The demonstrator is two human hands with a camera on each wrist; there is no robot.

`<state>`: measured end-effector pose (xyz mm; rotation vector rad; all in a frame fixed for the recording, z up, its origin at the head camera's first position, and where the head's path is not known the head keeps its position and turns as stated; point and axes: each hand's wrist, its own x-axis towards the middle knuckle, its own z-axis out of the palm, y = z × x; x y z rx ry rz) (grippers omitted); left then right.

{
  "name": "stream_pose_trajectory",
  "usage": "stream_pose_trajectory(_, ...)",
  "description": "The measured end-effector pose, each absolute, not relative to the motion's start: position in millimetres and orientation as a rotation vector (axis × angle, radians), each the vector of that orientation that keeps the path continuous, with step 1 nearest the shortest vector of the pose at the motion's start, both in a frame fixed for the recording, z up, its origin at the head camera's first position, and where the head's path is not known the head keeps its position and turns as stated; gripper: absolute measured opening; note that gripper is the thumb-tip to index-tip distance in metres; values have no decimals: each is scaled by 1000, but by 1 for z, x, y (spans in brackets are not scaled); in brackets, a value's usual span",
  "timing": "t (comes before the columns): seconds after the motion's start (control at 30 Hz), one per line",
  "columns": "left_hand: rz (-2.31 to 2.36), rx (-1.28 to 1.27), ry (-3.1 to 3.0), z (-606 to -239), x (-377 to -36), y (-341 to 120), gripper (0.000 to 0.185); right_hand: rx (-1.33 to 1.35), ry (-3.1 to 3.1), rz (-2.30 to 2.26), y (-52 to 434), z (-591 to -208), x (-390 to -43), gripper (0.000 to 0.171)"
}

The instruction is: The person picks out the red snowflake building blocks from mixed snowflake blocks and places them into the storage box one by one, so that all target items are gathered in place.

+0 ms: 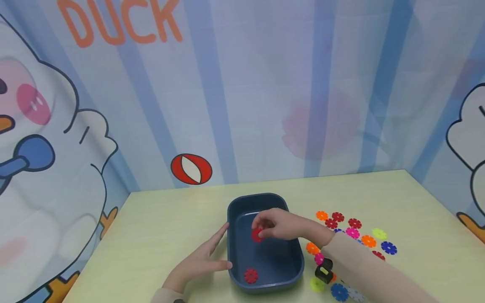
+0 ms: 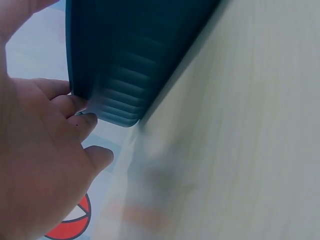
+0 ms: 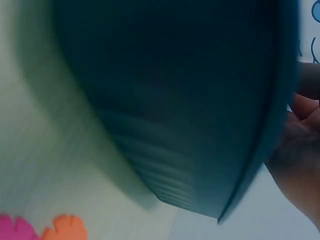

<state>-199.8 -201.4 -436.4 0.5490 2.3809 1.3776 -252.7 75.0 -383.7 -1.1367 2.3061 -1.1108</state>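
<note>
A dark blue rectangular box point(image 1: 278, 267) stands on the table. My right hand point(image 1: 282, 224) is over its inside and pinches a red notched plastic disc point(image 1: 257, 235) between thumb and fingers. Another red disc point(image 1: 251, 275) lies on the box floor near the front left corner. My left hand point(image 1: 201, 263) is at the box's left side, thumb and fingertips at the rim. In the left wrist view its fingers touch the ribbed outer wall point(image 2: 125, 85). The right wrist view shows mostly the box's outer wall point(image 3: 165, 115), which hides the held disc.
Right of the box, several flower-shaped discs are scattered, among them an orange disc point(image 1: 368, 241), a blue disc point(image 1: 389, 248) and a yellow disc point(image 1: 379, 234). My right forearm covers some of them. A printed cloth backdrop point(image 1: 261, 105) rises behind the pale table point(image 1: 170, 223).
</note>
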Motion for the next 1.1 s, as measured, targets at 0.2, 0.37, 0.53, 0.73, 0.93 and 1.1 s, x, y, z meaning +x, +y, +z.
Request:
stream_pose_trajectory(0.2, 1377, 527, 2376, -436, -200, -200, 95, -1096, 2279, -1128, 64, -396, -253, 17)
stream_pose_trajectory(0.37, 1378, 538, 2372, -436, -200, -201, 95, -1027, 2264, -1135, 58, -403, -251, 16)
stream_pose_trajectory(0.53, 1385, 555, 2367, -437, -200, -202, 95, -968, 2243, -1164, 55, -408, -250, 16)
stream_pose_trajectory(0.73, 1396, 569, 2366, -438, -201, -202, 95, -958, 2256, -1146, 49, -412, -249, 16)
stream_pose_trajectory(0.93, 1415, 585, 2359, -437, -201, -201, 96, -931, 2259, -1110, 46, -416, -248, 16)
stream_pose_trajectory(1.1, 1418, 570, 2358, -436, -200, -200, 96, -910, 2259, -1088, 44, -419, -247, 18)
